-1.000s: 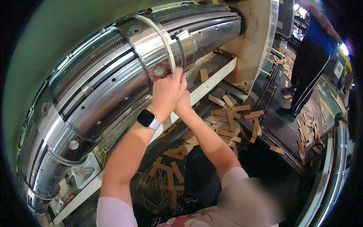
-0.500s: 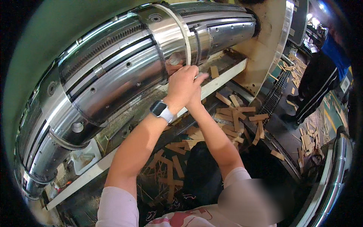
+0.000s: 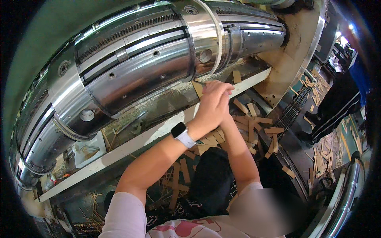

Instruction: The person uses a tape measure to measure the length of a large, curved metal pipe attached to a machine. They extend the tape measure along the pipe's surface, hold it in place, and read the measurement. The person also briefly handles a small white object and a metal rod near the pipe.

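Observation:
My left hand (image 3: 212, 104), with a watch on its wrist, is closed just below a large shiny metal cylinder (image 3: 147, 71). A thin dark metal tool (image 3: 201, 82) shows its tip at the left hand's finger side; the rest is hidden. My right hand (image 3: 226, 116) is pressed against the left from below and behind; its closed fingers are mostly covered, so what they grip cannot be seen. A pale band (image 3: 218, 39) wraps the cylinder above the hands. Close to the tool lies a cardboard strip (image 3: 198, 90) on the ledge.
A white beam (image 3: 154, 127) runs in front of the cylinder. Behind it stands a white tray (image 3: 99, 147). Cardboard strips (image 3: 250, 129) litter the floor around my legs. A person in dark trousers (image 3: 337, 103) stands at the right. A metal roller (image 3: 349, 198) is at the lower right.
Both hands, still together, have come down and away from the cylinder's underside. The dark tool tip and nearby cardboard strip now show. The view has shifted, moving the cylinder rightward and up.

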Tool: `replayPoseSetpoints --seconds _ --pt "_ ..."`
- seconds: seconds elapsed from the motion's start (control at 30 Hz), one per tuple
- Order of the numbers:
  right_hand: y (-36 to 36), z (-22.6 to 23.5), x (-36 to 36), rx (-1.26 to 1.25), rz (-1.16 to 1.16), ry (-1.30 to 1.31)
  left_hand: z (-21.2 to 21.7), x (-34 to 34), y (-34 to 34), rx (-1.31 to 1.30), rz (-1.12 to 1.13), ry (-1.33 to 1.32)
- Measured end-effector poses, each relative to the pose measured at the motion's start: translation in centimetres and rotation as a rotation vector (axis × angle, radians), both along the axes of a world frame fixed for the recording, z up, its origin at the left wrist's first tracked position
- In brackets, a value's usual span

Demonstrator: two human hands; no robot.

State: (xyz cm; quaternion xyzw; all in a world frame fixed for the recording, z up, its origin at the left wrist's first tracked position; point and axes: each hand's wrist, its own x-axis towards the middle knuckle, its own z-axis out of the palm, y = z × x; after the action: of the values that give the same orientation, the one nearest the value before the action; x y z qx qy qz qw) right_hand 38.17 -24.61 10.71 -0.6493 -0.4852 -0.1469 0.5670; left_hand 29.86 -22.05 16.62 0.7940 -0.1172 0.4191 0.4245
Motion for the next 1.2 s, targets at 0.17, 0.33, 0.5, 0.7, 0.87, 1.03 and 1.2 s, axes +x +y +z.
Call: replayPoseSetpoints --seconds 0.17,0.33,0.5,0.7,0.87,1.03,1.2 --pt "1.2 -0.1 0.9 0.015 0.058 -0.063 0.0 -0.8 3.0 0.091 -0.076 0.059" --pt "1.3 0.1 1.0 -0.131 -0.055 -0.265 1.7 -1.9 5.7 0.268 -0.195 0.199" --pt "1.4 0.8 -0.9 -0.052 -0.194 -0.229 4.0 -1.4 6.5 0.653 -0.092 0.177" --pt "2.1 -0.9 0.3 -0.041 -0.164 -0.220 4.4 -1.6 7.1 0.698 -0.217 0.225" --pt "1.5 0.2 -0.6 -0.045 -0.135 -0.064 6.1 -1.1 7.1 0.795 -0.207 0.316" --pt "2.3 -0.9 -1.0 -0.068 -0.021 0.102 5.6 -0.7 7.2 0.847 -0.188 0.211" --pt "3.2 -1.4 -0.3 -0.062 -0.165 -0.002 5.7 0.2 6.9 0.875 -0.213 0.172"
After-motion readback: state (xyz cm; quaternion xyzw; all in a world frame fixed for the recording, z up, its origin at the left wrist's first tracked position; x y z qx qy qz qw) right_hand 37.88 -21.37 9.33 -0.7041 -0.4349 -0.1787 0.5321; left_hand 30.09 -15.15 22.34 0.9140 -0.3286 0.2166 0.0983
